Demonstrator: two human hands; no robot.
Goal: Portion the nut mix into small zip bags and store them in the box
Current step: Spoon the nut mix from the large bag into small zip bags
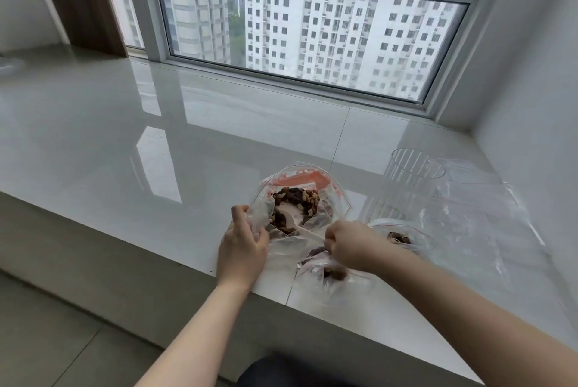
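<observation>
Left hand grips the rim of the big nut mix bag, holding it agape at 12 o'clock on the tabletop. Right hand clamps a white spoon dipped inside. 2 small zip bags at 3 o'clock, clear box at 1 o'clock.

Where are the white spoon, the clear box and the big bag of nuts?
white spoon [286, 218], head view, on its bowl inside the bag.
clear box [413, 181], head view, on its side wall.
big bag of nuts [305, 178], head view, on its orange label.
</observation>
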